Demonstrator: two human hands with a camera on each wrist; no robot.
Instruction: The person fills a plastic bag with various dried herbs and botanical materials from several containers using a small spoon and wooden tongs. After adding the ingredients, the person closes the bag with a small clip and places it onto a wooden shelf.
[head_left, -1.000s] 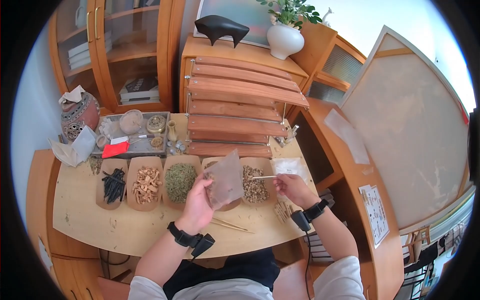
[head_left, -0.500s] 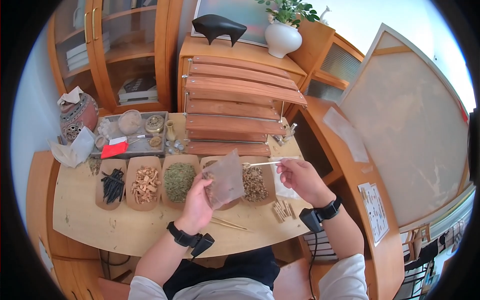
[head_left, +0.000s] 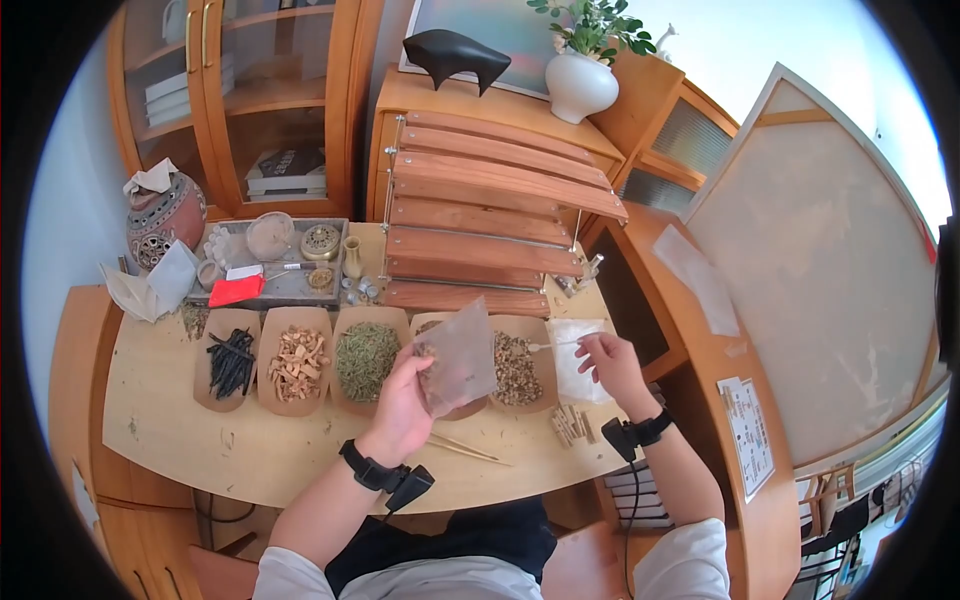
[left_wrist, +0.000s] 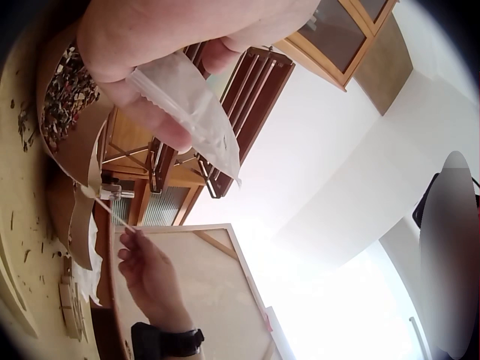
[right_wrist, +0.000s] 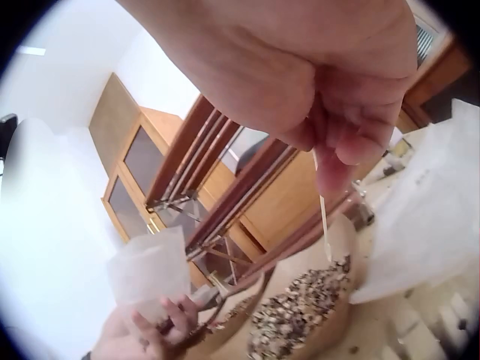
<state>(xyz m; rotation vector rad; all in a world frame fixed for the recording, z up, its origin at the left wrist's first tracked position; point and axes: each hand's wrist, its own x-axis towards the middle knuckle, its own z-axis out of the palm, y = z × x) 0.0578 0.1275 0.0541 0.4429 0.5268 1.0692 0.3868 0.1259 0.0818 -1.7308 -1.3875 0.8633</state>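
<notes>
My left hand (head_left: 400,408) holds a translucent pouch (head_left: 462,362) upright between thumb and fingers, above a paper tray largely hidden behind it. My right hand (head_left: 614,368) pinches the end of a thin pale spoon (head_left: 552,346). The spoon's tip is over the rightmost paper tray, at the chopped brown pieces (head_left: 518,372). In the right wrist view the spoon (right_wrist: 325,225) points down to the upper edge of those pieces (right_wrist: 296,311); whether it carries any cannot be told. The left wrist view shows the pouch (left_wrist: 196,112) in my fingers.
Trays of green herb (head_left: 366,360), pale chips (head_left: 298,365) and black strips (head_left: 231,364) stand to the left. Behind are a slatted wooden rack (head_left: 480,215) and a grey tray (head_left: 290,298). A white packet (head_left: 580,375), short sticks (head_left: 573,426) and long thin sticks (head_left: 465,447) lie nearby.
My right hand first rose with the spoon from the rightmost tray, then came lower again, staying right of where it began. The left hand keeps the pouch in nearly the same place. The view shifted slightly.
</notes>
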